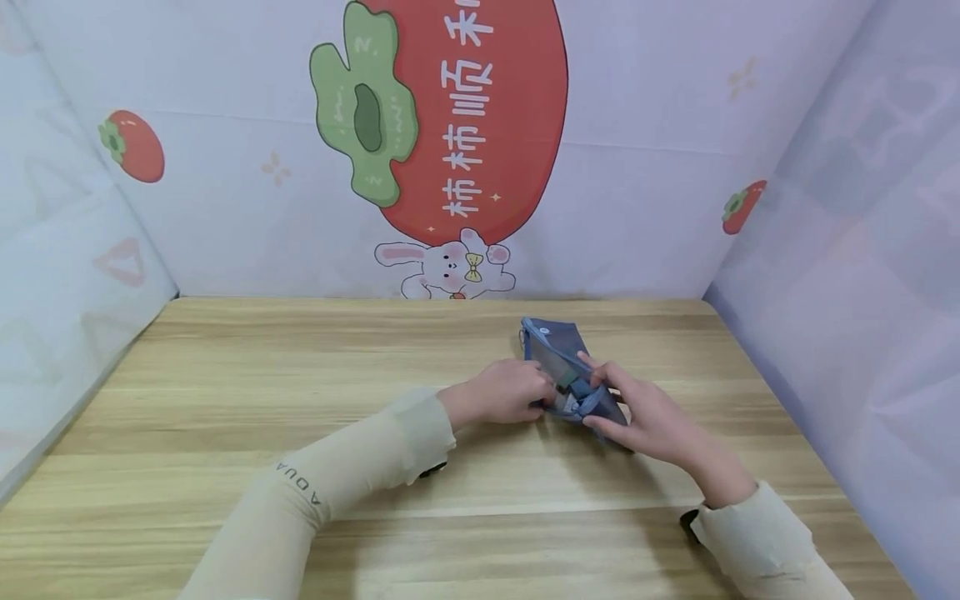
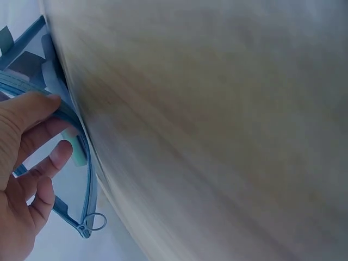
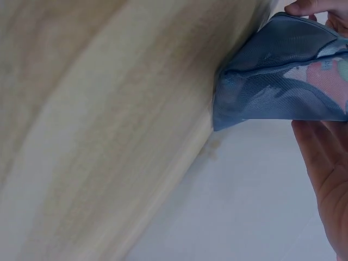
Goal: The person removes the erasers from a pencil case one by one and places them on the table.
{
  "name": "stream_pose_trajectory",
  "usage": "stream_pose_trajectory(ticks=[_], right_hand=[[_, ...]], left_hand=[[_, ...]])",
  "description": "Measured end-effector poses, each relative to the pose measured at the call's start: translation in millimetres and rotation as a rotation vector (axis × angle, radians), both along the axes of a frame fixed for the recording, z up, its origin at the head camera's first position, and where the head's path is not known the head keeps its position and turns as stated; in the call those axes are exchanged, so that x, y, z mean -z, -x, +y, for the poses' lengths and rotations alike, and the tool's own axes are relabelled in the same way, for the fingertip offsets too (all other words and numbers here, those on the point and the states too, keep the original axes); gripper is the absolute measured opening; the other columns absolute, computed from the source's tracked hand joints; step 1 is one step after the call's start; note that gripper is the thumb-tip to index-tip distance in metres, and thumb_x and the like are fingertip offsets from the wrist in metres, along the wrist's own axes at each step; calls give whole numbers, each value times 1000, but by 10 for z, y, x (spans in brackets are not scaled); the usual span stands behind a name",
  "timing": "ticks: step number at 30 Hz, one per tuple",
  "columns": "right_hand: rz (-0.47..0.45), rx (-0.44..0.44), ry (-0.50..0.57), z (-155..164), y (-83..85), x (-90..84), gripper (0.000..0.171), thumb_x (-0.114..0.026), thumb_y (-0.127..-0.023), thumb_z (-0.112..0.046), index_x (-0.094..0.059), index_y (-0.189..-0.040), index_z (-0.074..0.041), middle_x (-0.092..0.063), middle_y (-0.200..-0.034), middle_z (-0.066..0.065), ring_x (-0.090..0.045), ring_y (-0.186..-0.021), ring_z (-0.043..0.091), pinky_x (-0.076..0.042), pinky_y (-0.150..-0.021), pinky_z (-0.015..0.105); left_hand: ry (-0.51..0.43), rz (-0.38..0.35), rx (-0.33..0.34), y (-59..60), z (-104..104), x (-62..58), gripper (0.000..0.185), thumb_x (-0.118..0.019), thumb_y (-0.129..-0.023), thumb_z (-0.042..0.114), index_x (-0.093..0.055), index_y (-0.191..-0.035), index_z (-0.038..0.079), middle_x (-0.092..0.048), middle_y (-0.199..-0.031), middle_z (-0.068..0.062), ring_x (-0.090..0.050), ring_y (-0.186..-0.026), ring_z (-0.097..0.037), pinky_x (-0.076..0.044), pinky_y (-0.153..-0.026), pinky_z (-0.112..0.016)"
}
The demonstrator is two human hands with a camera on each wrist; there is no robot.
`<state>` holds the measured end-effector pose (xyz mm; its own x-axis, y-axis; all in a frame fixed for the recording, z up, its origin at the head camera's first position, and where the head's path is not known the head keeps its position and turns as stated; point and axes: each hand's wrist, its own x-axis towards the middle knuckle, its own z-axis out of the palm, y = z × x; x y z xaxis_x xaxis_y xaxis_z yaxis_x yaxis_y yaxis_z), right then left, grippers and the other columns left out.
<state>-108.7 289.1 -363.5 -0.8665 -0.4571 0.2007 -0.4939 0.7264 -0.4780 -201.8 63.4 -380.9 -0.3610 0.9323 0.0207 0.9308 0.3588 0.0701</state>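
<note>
A blue mesh zippered pouch [image 1: 557, 346] lies toward the table's far right, its mouth spread. My left hand [image 1: 513, 390] pinches the zippered edge, thumb on top, as the left wrist view shows. Opposite, my right hand [image 1: 648, 417] grips the pouch near the mouth between thumb and fingers. In the right wrist view, a mesh corner [image 3: 234, 92] slants down to the table, with fingers of my right hand [image 3: 331, 179] alongside. Inside the mouth, a dark green piece [image 1: 567, 381] shows; the left wrist view has a mint-green piece [image 2: 77, 149] behind the zipper.
The wood-grain table [image 1: 225, 375] is bounded by a printed back wall [image 1: 637, 208] and pale side walls, the right one [image 1: 862, 292] beyond my right arm. A small ring [image 2: 95, 221] hangs at the zipper's end.
</note>
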Motion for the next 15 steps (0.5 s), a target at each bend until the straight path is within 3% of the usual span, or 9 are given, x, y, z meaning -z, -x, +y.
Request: stream_pose_trajectory(ticks=[2,6,8,10,15], right_hand=[[5,4,8,7,14,-9,28,-69,-94,-22,-50,-111,-11,-42,-154,18,-63,-82,16,-55,-79,39],[5,14,16,6,61,-46,23,-56,-102,-23,-57,-119,-8,-48,-149,19,-66,-85,17,-58,-82,42],[20,11,-1,-8,106,-77,19,-54,-102,-20,-62,-115,-8,-50,-147,20,-68,-92,19,-59,-80,41],[30,3,-24,-32,172,-119,14,-55,-101,-15,-66,-104,-9,-48,-148,23,-68,-79,17,-58,-70,34],[22,-27,-121,-132,370,-260,12,-61,-95,-7,-73,-96,-6,-53,-142,27,-40,-51,3,-41,-55,23]], left_hand=[[-18,4,-4,-4,9,-3,10,-67,-93,20,-76,-98,19,-71,-94,7,-59,-81,-8,-49,-70,-21],[-54,-15,-5,-5,26,-17,9,-66,-95,19,-75,-98,18,-71,-92,7,-58,-75,-6,-49,-69,-19],[-72,-37,-6,-6,25,-28,9,-66,-94,18,-75,-98,18,-71,-91,7,-57,-74,-5,-48,-69,-18],[-91,-54,-9,-5,17,-39,10,-66,-94,16,-75,-96,17,-71,-90,7,-56,-74,-4,-47,-68,-18],[-148,-57,-17,4,4,-69,10,-66,-92,15,-76,-95,16,-73,-92,6,-59,-74,-4,-49,-69,-19]])
